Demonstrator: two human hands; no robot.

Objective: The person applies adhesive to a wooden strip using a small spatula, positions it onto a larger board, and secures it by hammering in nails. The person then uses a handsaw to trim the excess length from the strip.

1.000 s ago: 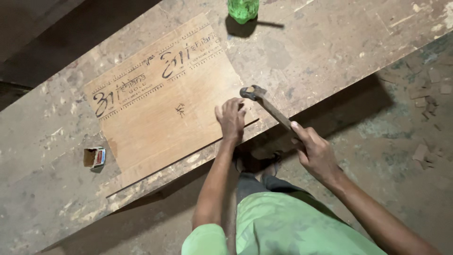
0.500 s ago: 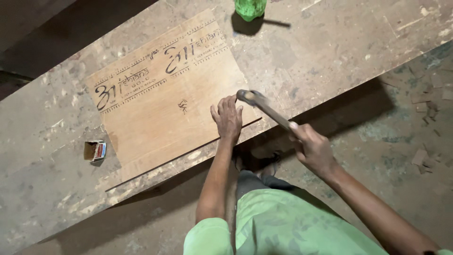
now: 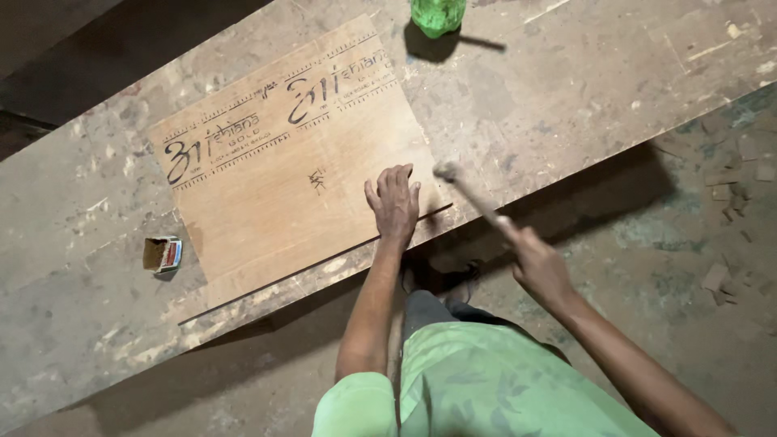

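**Poster 1:** Plywood sheet (image 3: 299,170) is lying flat on the long, scuffed worktop (image 3: 566,89), turned at an angle, with its near corner reaching right to the worktop's front edge. It has black printed markings along the far side and a small dark scribble near the middle.

**Poster 2:** Yep, and the left hand (image 3: 394,202) is pressed down on that near corner, palm flat, fingers spread out, not gripping anything. What about the other one?

**Poster 1:** The right hand (image 3: 538,263) is closed around the handle of a hammer (image 3: 473,198). It's motion-blurred, but the head sits just beside the left hand's fingertips, over the sheet's right edge. Can't tell if it's touching the wood or just above it.

**Poster 2:** Other stuff: a small open box (image 3: 163,254) sits on the worktop just off the sheet's left edge, and a green bottle (image 3: 438,14) stands at the far side, well apart from both hands. Wood scraps (image 3: 732,178) are scattered on the floor to the right.

**Poster 1:** The person's wearing a light green shirt (image 3: 477,388), standing close against the worktop.
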